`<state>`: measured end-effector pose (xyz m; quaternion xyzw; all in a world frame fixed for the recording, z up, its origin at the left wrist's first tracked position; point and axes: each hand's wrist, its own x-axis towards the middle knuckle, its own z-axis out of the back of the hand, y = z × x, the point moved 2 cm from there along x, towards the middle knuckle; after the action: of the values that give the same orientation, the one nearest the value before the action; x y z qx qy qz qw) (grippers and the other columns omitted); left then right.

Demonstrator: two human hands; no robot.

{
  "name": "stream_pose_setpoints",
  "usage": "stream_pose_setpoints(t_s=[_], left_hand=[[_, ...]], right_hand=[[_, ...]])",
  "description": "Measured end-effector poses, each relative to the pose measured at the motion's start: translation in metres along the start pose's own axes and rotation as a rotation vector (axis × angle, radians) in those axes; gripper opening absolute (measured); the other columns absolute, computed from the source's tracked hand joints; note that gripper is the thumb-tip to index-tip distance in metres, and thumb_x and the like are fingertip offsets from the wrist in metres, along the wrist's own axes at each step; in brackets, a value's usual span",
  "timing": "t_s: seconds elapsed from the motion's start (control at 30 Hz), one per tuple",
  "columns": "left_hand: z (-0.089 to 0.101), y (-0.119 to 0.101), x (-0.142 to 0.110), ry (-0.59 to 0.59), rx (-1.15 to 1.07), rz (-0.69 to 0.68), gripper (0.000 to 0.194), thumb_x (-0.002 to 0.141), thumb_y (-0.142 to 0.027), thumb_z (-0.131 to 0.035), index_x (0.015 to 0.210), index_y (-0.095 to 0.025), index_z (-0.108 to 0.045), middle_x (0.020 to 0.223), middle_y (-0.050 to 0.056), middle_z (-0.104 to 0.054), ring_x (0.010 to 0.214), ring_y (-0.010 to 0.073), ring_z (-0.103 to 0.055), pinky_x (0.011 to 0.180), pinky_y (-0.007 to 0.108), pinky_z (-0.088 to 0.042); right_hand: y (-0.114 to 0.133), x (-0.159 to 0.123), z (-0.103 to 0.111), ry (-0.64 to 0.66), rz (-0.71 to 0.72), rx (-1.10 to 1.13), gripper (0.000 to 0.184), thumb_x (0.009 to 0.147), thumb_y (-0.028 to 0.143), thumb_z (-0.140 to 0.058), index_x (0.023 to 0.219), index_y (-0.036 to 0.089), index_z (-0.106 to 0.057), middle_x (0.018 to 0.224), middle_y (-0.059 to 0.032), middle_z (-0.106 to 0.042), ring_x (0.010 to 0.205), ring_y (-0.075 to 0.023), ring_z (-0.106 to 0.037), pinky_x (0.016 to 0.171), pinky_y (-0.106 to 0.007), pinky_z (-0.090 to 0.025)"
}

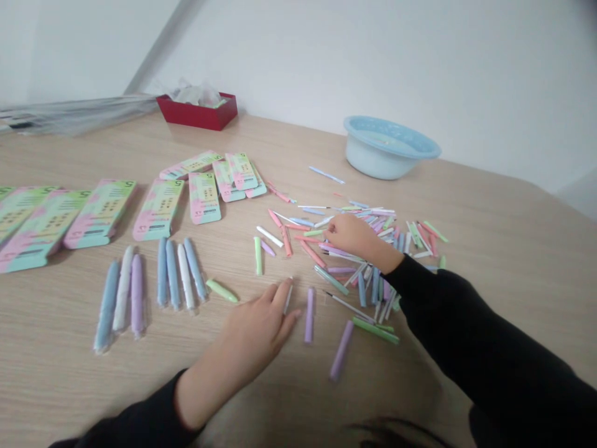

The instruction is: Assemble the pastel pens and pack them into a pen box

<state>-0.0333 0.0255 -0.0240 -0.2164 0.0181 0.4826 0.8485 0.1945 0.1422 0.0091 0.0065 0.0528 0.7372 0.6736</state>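
My left hand [261, 323] rests low over the table, with a thin whitish pen part [288, 300] between its forefinger and thumb. Just right of the thumb lies a purple pen barrel [309, 316], and a second purple barrel [342, 351] is nearer to me. Over a loose pile of coloured pen parts and refills [368, 280], my right hand [352, 235] has its fingers pinched together. A green pen part [316, 233] lies at those fingertips; whether they grip it or something hidden, I cannot tell. Left of my left hand is a short green pen cap [222, 290].
Several blue, white and purple pens in clear wrap [137, 297] lie at left. Behind them are several pink-and-green cartons [158, 208]. A red box [196, 115] holding plastic bags stands at the back, a blue basin [389, 155] at back right. Clear plastic sheeting [93, 115] lies far left.
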Motion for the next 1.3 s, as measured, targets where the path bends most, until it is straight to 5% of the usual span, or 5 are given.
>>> stream_pose_setpoints(t_s=[0.33,0.53,0.7,0.93,1.3], left_hand=[[0.004,0.000,-0.001,0.031,-0.010,0.002,0.052,0.104,-0.034,-0.032,0.149,-0.012,-0.043,0.133,0.021,-0.063,0.112,0.0368,-0.070,0.095,0.053,-0.056],[0.068,0.003,0.007,-0.106,0.184,-0.149,0.038,0.099,-0.028,-0.039,0.129,-0.020,-0.062,0.124,0.014,-0.063,0.092,0.0263,-0.070,0.081,0.037,-0.055],[0.125,0.008,0.086,-0.227,0.223,-0.324,0.032,0.097,-0.025,-0.043,0.102,-0.019,-0.074,0.107,0.009,-0.067,0.090,0.0217,-0.066,0.081,0.030,-0.049],[0.121,0.027,0.218,-0.140,0.275,-0.302,0.033,0.087,-0.021,-0.051,0.107,-0.014,-0.077,0.102,0.010,-0.076,0.090,0.0222,-0.068,0.077,0.028,-0.046],[0.094,0.008,0.275,-0.055,0.315,-0.425,0.031,0.080,-0.031,-0.059,0.099,-0.017,-0.079,0.096,0.008,-0.077,0.086,0.0222,-0.066,0.076,0.028,-0.043]], right_hand=[[0.011,-0.002,-0.016,0.016,-0.078,-0.033,0.026,0.086,0.031,-0.056,0.084,0.015,-0.076,0.081,-0.0148,-0.077,0.084,-0.0262,-0.073,0.064,-0.028,-0.043],[0.001,-0.026,0.016,-0.075,-0.013,0.066,0.018,0.083,0.023,-0.058,0.086,0.018,-0.075,0.089,-0.0095,-0.079,0.088,-0.0241,-0.071,0.071,-0.030,-0.046],[-0.041,-0.077,0.040,-0.159,0.008,0.288,0.016,0.081,0.030,-0.060,0.083,0.020,-0.073,0.071,-0.0039,-0.075,0.065,-0.0203,-0.069,0.061,-0.031,-0.049],[-0.089,-0.136,0.044,-0.218,-0.028,0.337,0.037,0.086,0.043,-0.053,0.106,0.024,-0.079,0.078,-0.0072,-0.079,0.062,-0.0265,-0.072,0.058,-0.040,-0.053],[-0.108,-0.173,0.044,-0.339,-0.001,0.324,0.027,0.089,0.038,-0.054,0.098,0.029,-0.078,0.093,-0.0067,-0.083,0.080,-0.0294,-0.079,0.066,-0.042,-0.063]])
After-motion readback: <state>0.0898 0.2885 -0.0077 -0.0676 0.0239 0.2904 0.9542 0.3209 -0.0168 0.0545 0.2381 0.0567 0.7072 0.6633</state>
